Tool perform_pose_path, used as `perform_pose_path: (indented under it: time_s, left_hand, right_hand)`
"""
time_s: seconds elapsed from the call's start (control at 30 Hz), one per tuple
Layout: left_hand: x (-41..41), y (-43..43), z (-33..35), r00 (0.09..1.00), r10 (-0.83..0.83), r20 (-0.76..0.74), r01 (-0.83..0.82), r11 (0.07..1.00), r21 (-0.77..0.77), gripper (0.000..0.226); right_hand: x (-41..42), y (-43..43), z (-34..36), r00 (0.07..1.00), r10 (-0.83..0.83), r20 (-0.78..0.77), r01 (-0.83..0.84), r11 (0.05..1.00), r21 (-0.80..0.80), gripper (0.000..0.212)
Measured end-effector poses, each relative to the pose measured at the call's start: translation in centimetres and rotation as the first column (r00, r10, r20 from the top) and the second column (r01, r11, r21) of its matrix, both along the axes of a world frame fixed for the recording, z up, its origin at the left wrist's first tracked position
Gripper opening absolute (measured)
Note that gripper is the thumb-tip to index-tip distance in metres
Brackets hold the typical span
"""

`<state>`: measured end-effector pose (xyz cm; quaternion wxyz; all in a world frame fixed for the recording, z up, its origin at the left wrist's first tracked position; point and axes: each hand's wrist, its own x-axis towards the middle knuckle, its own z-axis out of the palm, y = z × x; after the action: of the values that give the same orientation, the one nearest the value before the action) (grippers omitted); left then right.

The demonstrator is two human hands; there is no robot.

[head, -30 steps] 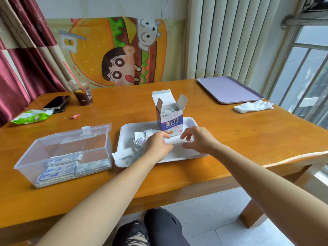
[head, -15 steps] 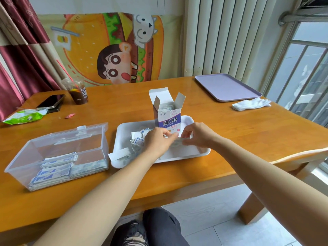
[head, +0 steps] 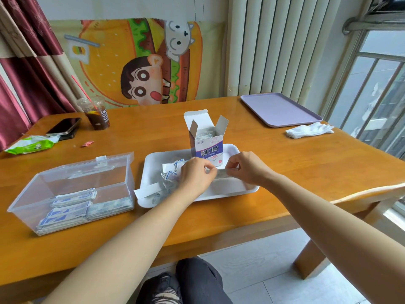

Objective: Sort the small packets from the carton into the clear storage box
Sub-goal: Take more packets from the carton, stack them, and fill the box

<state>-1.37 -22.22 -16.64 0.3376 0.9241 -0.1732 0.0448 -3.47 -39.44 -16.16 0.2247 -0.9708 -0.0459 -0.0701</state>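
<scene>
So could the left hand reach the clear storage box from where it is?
Probably yes. The clear storage box sits just left of the white tray, its top looks open, and nothing stands between it and the left hand, though that hand is pinching packets.

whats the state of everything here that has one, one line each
carton: upright, flaps open, packets inside
storage box: lid open, packets stacked flat inside
white tray: loose packets heaped on its left part
left hand: pinches the held packets
right hand: pinches their other end
cup: upright, part full of dark drink
phone: flat, screen dark
</scene>
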Motion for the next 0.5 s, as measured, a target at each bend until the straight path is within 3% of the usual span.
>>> perform_pose_path:
  time_s: [0.1, 0.23, 0.3, 0.5]
  left_hand:
    - [0.5, 0.3, 0.1, 0.998, 0.036, 0.047, -0.036, 0.999, -0.016, 0.019]
    - [0.5, 0.5, -0.4, 1.000, -0.006, -0.015, 0.008, 0.992, 0.123, 0.017]
    - [0.3, 0.6, -0.7, 1.000, -0.022, -0.012, 0.024, 0.988, 0.155, 0.018]
    - [-0.3, 0.6, 0.0, 0.999, -0.029, 0.023, 0.027, 0.997, 0.067, 0.021]
  right_hand:
    - [-0.1, 0.2, 0.3, 0.998, -0.014, 0.058, 0.013, 1.000, 0.025, 0.011]
    - [-0.5, 0.6, -0.3, 0.995, 0.023, -0.097, -0.024, 1.000, -0.018, 0.013]
    - [-0.6, 0.8, -0.5, 0.995, 0.020, -0.098, -0.019, 1.000, 0.009, 0.013]
    - [-0.7, 0.7, -0.1, 0.996, 0.041, -0.075, -0.040, 0.999, 0.014, 0.011]
